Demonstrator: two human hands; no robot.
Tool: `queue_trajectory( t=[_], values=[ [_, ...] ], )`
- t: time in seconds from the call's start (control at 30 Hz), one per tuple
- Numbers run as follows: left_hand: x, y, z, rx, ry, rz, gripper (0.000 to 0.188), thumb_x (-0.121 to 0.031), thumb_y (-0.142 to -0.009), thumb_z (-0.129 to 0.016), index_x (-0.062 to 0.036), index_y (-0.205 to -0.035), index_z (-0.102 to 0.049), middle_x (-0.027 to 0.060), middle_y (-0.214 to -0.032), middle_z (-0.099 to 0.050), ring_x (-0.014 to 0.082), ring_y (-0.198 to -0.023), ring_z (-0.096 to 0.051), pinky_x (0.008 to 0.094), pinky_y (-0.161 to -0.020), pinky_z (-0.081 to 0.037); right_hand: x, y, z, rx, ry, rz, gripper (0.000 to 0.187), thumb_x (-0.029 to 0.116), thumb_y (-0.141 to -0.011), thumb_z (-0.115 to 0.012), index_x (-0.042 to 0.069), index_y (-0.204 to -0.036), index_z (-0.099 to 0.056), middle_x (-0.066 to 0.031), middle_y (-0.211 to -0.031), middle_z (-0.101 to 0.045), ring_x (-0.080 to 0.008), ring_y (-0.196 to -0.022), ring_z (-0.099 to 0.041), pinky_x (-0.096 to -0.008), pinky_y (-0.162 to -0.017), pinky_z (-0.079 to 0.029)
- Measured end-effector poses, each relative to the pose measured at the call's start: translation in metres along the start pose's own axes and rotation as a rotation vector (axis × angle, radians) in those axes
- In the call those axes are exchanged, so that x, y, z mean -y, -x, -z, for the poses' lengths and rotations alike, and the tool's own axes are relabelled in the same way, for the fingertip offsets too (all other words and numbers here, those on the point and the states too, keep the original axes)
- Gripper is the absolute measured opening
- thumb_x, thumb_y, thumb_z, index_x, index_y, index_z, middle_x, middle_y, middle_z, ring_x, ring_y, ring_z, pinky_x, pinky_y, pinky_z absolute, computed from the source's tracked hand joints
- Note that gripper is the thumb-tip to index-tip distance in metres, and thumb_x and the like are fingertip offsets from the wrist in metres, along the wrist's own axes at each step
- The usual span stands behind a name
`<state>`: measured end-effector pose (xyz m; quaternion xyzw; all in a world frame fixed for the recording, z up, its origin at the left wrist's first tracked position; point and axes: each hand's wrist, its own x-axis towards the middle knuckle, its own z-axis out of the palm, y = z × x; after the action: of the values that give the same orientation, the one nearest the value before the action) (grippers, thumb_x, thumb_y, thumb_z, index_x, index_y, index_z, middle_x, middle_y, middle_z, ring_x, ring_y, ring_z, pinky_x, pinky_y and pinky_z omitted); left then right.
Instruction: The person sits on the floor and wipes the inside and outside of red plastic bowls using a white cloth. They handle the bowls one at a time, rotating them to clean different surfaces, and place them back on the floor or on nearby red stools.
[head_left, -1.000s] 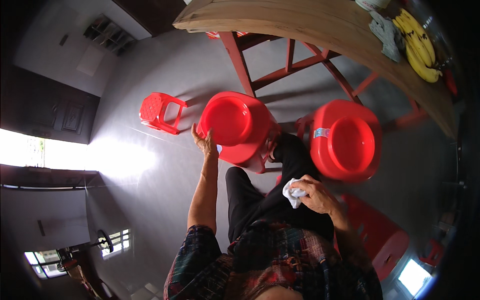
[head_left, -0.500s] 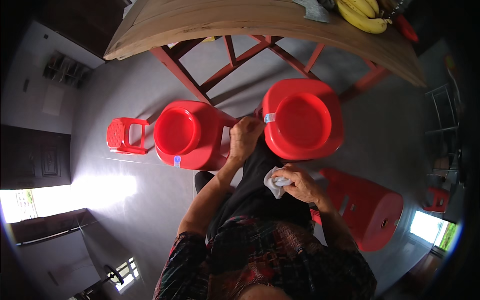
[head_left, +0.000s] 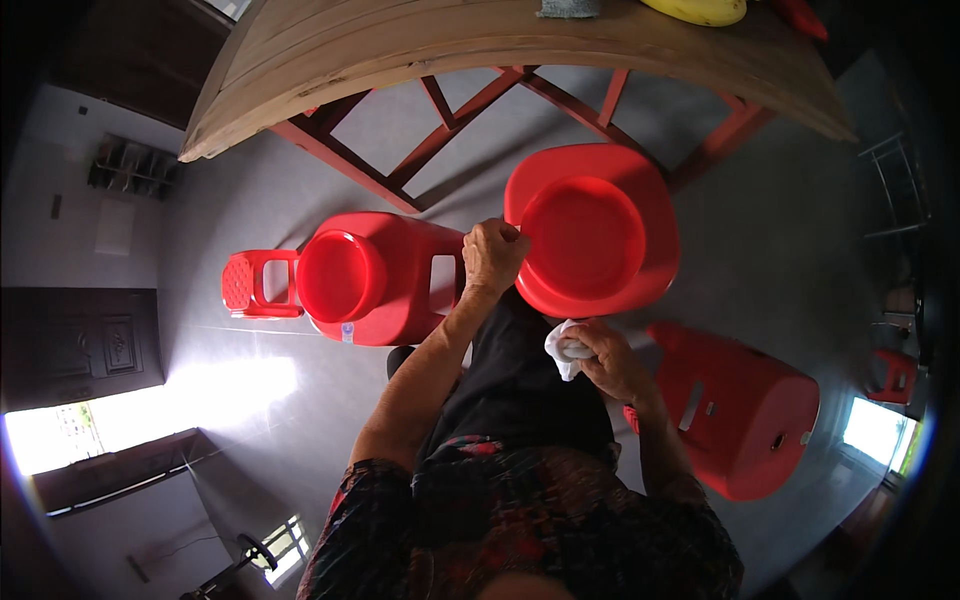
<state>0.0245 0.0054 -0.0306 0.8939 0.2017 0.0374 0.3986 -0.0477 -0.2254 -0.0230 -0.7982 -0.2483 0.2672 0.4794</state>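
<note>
My left hand (head_left: 493, 255) is closed in a pinch at the left edge of a red plastic stool (head_left: 655, 190); its fingers hide what they grip, if anything. A round red basin (head_left: 582, 238) rests on that stool, its rim right beside my fingertips. Just below the stool, my right hand (head_left: 612, 365) is closed around a crumpled white cloth (head_left: 565, 348). To the left of my left hand stands another red stool (head_left: 405, 260) with a smaller red basin (head_left: 338, 275) on it and a sticker (head_left: 347, 332) near its lower edge.
A wooden table (head_left: 500, 50) on red legs spans the far side, bearing bananas (head_left: 705, 10) and a grey cloth (head_left: 568, 8). One red stool (head_left: 750, 425) lies tipped at the right. A small red stool (head_left: 250, 284) is at far left.
The view has shifted a little. My left hand has moved slightly onto the right-hand stool's edge, and the sticker there no longer shows. My right hand still holds the cloth.
</note>
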Motion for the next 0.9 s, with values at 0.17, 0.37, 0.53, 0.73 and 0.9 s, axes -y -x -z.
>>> queue_trajectory(
  t=[0.17,0.37,0.53,0.73,0.9],
  values=[
    [-0.01,0.002,-0.003,-0.041,-0.009,0.047,0.028,-0.023,-0.066,-0.068,0.0022,-0.079,-0.067,0.0165,-0.075,-0.068,0.0294,-0.074,-0.067,0.0389,-0.071,-0.053,-0.007,0.0,0.005,-0.073,0.039,0.004,0.045,-0.01,-0.07,-0.051,0.006,-0.112,-0.058,-0.014,-0.11,-0.055,-0.0295,-0.102,-0.058,-0.0374,-0.088,-0.048],
    [-0.006,0.004,-0.002,-0.013,0.031,0.071,0.028,-0.024,-0.066,-0.068,0.0019,-0.076,-0.064,0.0156,-0.074,-0.067,0.0293,-0.072,-0.066,0.0386,-0.068,-0.052,-0.012,-0.002,0.01,-0.185,-0.034,0.013,0.044,-0.009,-0.071,-0.054,0.009,-0.111,-0.058,-0.0146,-0.104,-0.055,-0.0327,-0.095,-0.059,-0.0402,-0.084,-0.049],
    [-0.009,0.006,0.003,0.062,0.151,0.094,0.025,-0.019,-0.067,-0.071,0.0032,-0.073,-0.062,0.0099,-0.065,-0.063,0.0164,-0.061,-0.06,0.0305,-0.06,-0.049,-0.011,-0.003,0.013,-0.232,-0.009,0.042,0.042,-0.008,-0.071,-0.053,0.008,-0.11,-0.059,-0.0149,-0.103,-0.056,-0.0326,-0.093,-0.06,-0.0396,-0.082,-0.049],
    [-0.01,0.004,0.011,0.06,0.209,0.035,0.028,-0.024,-0.073,-0.073,0.0016,-0.077,-0.063,0.0142,-0.073,-0.067,0.0276,-0.069,-0.066,0.037,-0.066,-0.051,-0.014,-0.001,0.014,-0.167,0.02,0.038,0.042,-0.006,-0.074,-0.053,0.003,-0.115,-0.058,-0.0137,-0.107,-0.057,-0.0271,-0.096,-0.06,-0.0364,-0.086,-0.05],
    [0.003,0.002,-0.002,-0.045,0.193,-0.039,0.026,-0.021,-0.073,-0.072,0.0018,-0.08,-0.062,0.0135,-0.074,-0.066,0.0247,-0.069,-0.064,0.0359,-0.065,-0.05,-0.012,-0.002,0.011,-0.093,-0.038,-0.012,0.042,-0.007,-0.077,-0.051,0.0,-0.118,-0.056,-0.014,-0.109,-0.059,-0.0245,-0.099,-0.061,-0.0345,-0.089,-0.05]
  ],
)
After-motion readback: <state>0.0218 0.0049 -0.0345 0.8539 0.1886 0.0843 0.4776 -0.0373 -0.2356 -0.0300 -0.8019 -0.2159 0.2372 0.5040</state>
